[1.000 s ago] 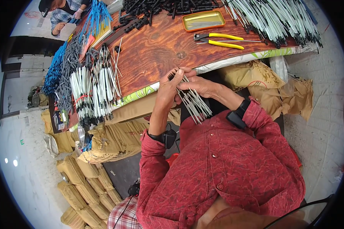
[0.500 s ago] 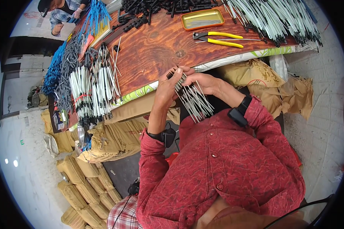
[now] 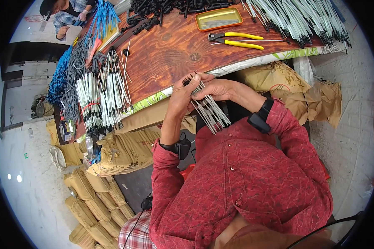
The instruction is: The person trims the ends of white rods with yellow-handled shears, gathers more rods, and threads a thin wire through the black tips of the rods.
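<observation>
A bundle of thin pale rods (image 3: 212, 113) with dark tips is held between my two hands, just off the table's front edge. My left hand (image 3: 181, 96) is wrapped round the upper part of the bundle, its thumb lying near the dark ends. From the other side my right hand (image 3: 217, 89) presses in, closed on the same rods, its fingertips partly hidden. The rods' lower ends fan out toward the red shirt. Beyond the hands, pliers with yellow handles (image 3: 241, 40) lie on the wooden table (image 3: 162, 54), across a single thin rod.
An orange-rimmed tray (image 3: 199, 25) holding thin pins stands at the back, near black plastic parts (image 3: 153, 16). White rods are piled at right (image 3: 295, 20) and bundled at left (image 3: 112, 91). Cardboard-brown sacks (image 3: 124, 151) sit below the table. Another person (image 3: 68, 18) is at far left.
My right hand has shifted slightly and closed in on the rods, whose lower ends now sit closer together. My left hand keeps its hold.
</observation>
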The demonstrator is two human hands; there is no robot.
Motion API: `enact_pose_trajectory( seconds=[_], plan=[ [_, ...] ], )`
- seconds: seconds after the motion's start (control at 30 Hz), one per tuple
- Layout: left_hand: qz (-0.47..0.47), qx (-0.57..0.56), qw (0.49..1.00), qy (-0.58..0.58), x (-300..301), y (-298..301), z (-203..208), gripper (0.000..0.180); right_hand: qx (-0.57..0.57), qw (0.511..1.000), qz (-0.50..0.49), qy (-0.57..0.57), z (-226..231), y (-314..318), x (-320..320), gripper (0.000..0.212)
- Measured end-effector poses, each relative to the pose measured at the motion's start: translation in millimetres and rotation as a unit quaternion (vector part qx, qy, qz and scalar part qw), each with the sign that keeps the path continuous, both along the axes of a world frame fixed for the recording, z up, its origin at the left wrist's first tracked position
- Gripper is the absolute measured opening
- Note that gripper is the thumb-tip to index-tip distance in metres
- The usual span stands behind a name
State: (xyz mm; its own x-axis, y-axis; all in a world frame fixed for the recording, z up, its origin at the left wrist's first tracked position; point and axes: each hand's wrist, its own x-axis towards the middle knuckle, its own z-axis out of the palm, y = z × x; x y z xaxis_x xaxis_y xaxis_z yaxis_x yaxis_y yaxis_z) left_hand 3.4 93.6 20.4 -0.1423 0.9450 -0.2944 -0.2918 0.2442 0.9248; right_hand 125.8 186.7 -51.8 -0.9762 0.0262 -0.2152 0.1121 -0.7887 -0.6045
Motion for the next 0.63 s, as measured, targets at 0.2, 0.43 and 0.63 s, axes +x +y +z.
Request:
enact_pose_trajectory(
  seconds=[0.2, 0.43, 0.63],
  plan=[
    [0.002, -0.022, 1.000, -0.002, -4, -1, 0, 0.031, 0.056, 0.997, -0.042, 0.018, 0, -8, 0, 0.033],
    [0.010, -0.004, 0.999, 0.034, -8, 1, -13, 0.031, 0.226, 0.971, -0.045, 0.063, -22, -16, 1, 0.028],
    [0.041, 0.025, 0.999, -0.001, -14, 1, -22, 0.033, 0.261, 0.959, -0.088, 0.059, -3, -25, 10, 0.041]
  ],
)
